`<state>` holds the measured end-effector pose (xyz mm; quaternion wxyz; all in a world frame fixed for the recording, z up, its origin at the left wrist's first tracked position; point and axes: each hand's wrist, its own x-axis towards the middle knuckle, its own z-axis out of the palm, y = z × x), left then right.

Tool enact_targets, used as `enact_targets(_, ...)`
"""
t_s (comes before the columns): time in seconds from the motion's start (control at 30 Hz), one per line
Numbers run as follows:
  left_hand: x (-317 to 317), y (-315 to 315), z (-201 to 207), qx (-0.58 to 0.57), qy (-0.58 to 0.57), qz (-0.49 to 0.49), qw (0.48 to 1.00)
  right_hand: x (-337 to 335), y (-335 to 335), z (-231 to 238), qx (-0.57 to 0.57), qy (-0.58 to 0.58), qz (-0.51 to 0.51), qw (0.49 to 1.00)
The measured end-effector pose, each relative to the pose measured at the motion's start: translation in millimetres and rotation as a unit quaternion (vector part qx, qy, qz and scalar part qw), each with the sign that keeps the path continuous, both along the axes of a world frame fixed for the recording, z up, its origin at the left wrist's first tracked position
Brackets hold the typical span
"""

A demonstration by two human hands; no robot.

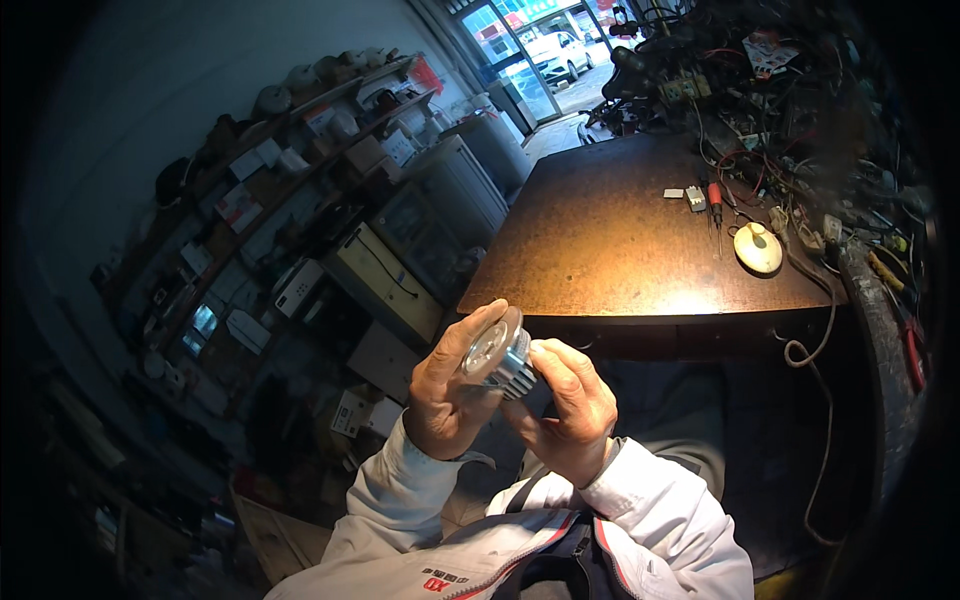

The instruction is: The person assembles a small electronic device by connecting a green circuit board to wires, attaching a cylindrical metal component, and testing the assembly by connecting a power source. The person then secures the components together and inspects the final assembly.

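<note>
Above my lap, close to the table's front edge, I hold a round LED downlight [491, 347] with a silvery rim, a lens face and a finned metal body. It is tilted, its face turned up and to the left. My left hand [440, 392] is closed round the rim, with the fingers reaching up along its left side. On the other side, my right hand [574, 408] pinches the finned body between thumb and fingertips. Part of the back of the light is hidden by the right-hand fingers.
On the wooden table [590, 235] lie a red-handled screwdriver [714, 199], small white blocks [694, 199] and a round cream-coloured part [758, 249]. Tangled wires [760, 120] heap up at the right. A loose cable [826, 420] hangs over the edge near red-handled pliers [914, 358]. Cluttered shelves [250, 225] stand left.
</note>
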<state>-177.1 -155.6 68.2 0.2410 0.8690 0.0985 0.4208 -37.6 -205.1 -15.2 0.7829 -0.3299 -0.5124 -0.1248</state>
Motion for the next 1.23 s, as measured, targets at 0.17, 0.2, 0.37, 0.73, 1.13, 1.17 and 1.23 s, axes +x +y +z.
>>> enact_targets(0.17,3,-4,0,0.162,0.018,0.076,0.984,12,4,-14,0.000,-0.026,0.029,0.999)
enact_targets(0.2,5,-7,0,0.174,0.016,0.078,0.981,11,6,-17,0.003,-0.012,0.038,0.999)
enact_targets(0.37,11,-16,-2,0.239,0.017,0.077,0.968,4,12,-34,-0.001,0.031,0.089,0.996)
enact_targets(0.73,4,-15,-12,0.241,0.003,0.069,0.968,-7,8,-42,0.020,0.110,0.343,0.933)
enact_targets(1.13,-7,-11,-10,0.183,0.012,-0.003,0.983,11,-2,-40,-0.053,0.022,0.340,0.939)
enact_targets(1.17,-8,-10,-11,0.172,0.013,-0.009,0.985,14,-4,-39,-0.068,0.012,0.335,0.940)
enact_targets(1.23,-9,-9,-10,0.162,0.015,-0.013,0.987,18,-7,-37,-0.093,-0.009,0.329,0.940)
